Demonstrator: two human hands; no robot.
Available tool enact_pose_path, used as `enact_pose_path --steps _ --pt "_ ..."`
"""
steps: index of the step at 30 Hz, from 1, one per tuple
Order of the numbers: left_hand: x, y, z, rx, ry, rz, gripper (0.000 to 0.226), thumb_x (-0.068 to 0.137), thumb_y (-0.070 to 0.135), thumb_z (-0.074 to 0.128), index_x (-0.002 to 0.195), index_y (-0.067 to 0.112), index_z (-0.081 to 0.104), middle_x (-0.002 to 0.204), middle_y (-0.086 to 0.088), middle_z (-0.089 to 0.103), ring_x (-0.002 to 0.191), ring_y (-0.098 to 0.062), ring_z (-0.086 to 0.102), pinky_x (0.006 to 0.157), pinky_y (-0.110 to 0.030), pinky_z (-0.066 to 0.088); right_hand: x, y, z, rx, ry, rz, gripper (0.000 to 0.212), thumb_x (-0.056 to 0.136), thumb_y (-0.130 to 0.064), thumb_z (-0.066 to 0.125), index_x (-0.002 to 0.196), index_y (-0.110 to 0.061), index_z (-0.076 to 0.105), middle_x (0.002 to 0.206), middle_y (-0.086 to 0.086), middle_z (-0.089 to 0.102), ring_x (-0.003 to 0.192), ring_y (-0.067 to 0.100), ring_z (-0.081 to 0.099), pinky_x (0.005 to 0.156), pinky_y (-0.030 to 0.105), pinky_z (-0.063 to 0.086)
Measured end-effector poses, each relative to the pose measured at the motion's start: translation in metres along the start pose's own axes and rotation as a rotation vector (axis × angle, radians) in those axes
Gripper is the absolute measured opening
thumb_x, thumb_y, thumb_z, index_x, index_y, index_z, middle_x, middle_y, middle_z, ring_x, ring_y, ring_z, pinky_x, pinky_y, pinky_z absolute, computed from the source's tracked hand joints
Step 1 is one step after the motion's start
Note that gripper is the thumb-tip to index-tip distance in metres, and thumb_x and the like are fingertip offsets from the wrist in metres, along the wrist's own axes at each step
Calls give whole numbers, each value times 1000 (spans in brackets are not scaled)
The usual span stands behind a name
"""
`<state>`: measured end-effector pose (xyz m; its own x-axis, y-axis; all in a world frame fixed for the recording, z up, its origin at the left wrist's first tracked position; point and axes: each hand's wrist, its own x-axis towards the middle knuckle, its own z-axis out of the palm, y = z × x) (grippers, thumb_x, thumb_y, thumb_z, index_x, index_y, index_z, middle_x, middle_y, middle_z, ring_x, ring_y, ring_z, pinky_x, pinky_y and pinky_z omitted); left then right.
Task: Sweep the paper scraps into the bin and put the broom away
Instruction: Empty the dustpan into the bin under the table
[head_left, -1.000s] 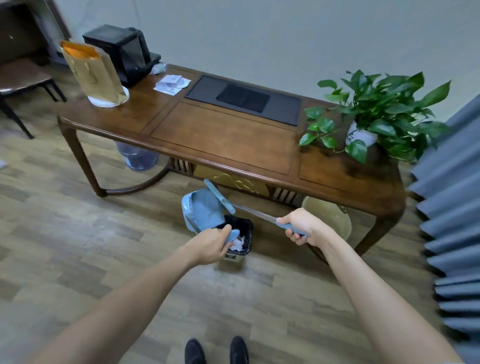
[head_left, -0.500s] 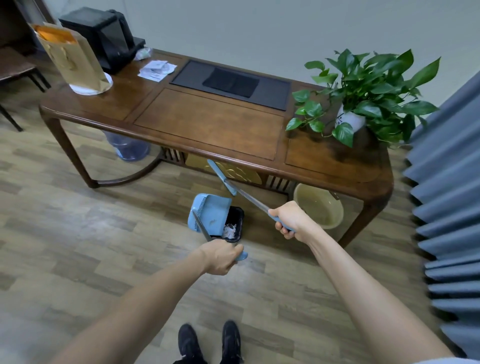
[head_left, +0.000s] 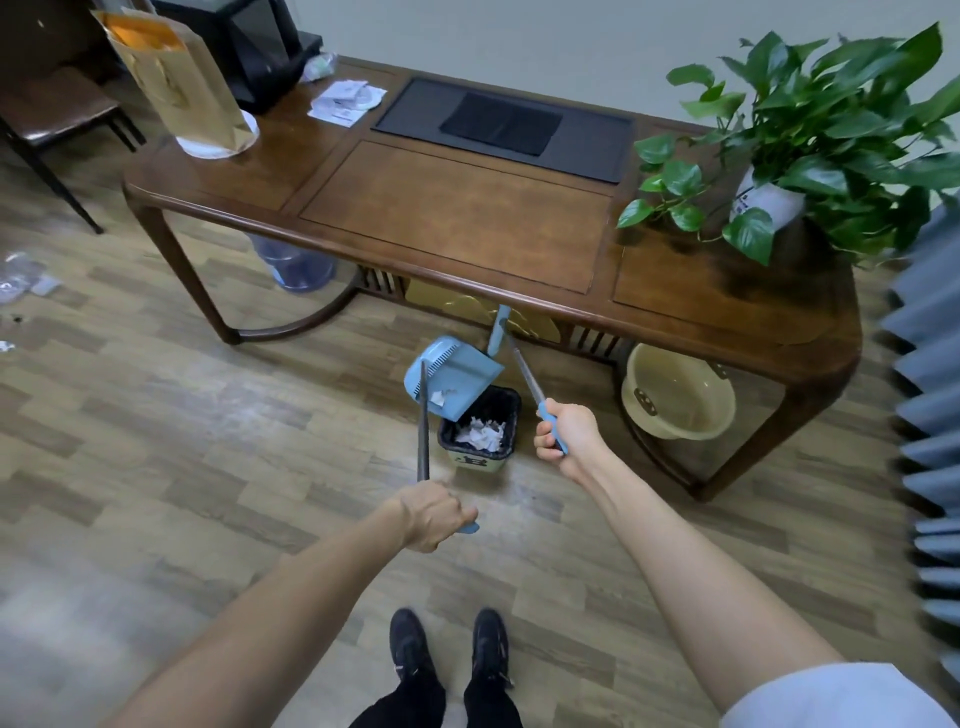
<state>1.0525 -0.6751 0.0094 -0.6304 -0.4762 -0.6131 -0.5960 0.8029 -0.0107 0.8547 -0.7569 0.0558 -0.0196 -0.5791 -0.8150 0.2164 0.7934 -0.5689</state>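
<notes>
A person stands on a wood-patterned floor (head_left: 156, 467) facing a long dark wooden table (head_left: 457, 213). The left hand (head_left: 434, 514) is closed in a fist around the blue end of a long metal handle that runs forward to a light blue dustpan (head_left: 457, 376). The dustpan is tipped over a small black bin (head_left: 480, 421) that stands on the floor just in front of the table's near edge. A paper scrap (head_left: 438, 397) clings to the pan, and more crumpled paper scraps (head_left: 480, 434) lie inside the bin. The right hand (head_left: 566, 434) is wrapped tightly around the blue grip of the broom (head_left: 522, 364), whose shaft slants forward and up towards the table's near edge; its head reaches under that edge and is mostly hidden. A yellow basin (head_left: 675, 395) sits under the table's right end. A leafy potted plant (head_left: 810, 135) stands on the tabletop's far right corner, and a gold paper bag (head_left: 176, 83) on its far left corner.
</notes>
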Motion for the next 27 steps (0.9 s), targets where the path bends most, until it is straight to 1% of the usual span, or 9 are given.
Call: enact_pose_path --steps 1,3,7,10,13,14,17,22,27 --pt "0 0 3 22 6 10 33 88 7 54 120 6 47 103 -18 69 87 -34 66 83 -39 44 3 -1 1 45 6 10 29 102 -16 35 129 -12 46 62 0 35 38 8 29 29 18 20" --pt "2 2 8 42 13 21 34 87 7 56 120 7 46 101 -19 69 85 -36 66 83 -40 45 7 -1 1 114 10 32 23 103 -17 34 123 -14 45 61 -1 36 36 8 29 29 18 19" --pt "10 5 15 55 13 35 37 87 8 55 122 8 45 104 -19 69 85 -36 65 85 -42 49 4 -2 -7 258 -40 72 15 103 -19 36 112 -8 43 60 -1 33 32 7 29 27 17 19" --pt "15 7 14 54 -1 40 34 88 8 55 121 9 45 104 -19 69 84 -36 65 86 -44 51 1 -9 -11 358 -72 82 15 103 -17 37 101 -5 45 58 -2 32 30 6 28 25 17 19" --pt "17 10 14 54 -13 38 34 89 9 55 122 9 45 105 -18 69 87 -36 65 86 -45 51 -2 -10 -5 449 -60 90 18 102 -16 36 90 -7 45 56 -3 33 29 6 27 25 16 18" --pt "17 10 14 54 -18 34 35 89 9 55 122 9 45 106 -19 69 88 -37 64 85 -46 51 -4 -10 -3 432 -48 94 18 101 -16 35 90 -6 45 57 -3 33 30 6 26 26 16 17" --pt "18 8 11 69 -23 41 35 89 9 55 123 8 45 106 -19 69 88 -38 64 85 -46 52 -9 -12 -7 361 -32 107 17 100 -14 35 96 -4 47 60 -3 32 30 5 26 27 16 17" --pt "18 8 11 77 -16 47 31 90 10 54 120 8 45 101 -18 69 83 -36 65 81 -46 53 -13 -13 -13 431 -19 85 16 99 -13 37 105 -2 47 59 -3 32 30 5 26 26 16 18" --pt "21 8 4 74 -30 65 32 88 8 55 119 8 45 101 -18 69 84 -37 66 82 -47 54 -15 -8 -20 368 -5 55 17 100 -14 38 108 -3 47 59 -2 32 30 5 26 26 17 17"
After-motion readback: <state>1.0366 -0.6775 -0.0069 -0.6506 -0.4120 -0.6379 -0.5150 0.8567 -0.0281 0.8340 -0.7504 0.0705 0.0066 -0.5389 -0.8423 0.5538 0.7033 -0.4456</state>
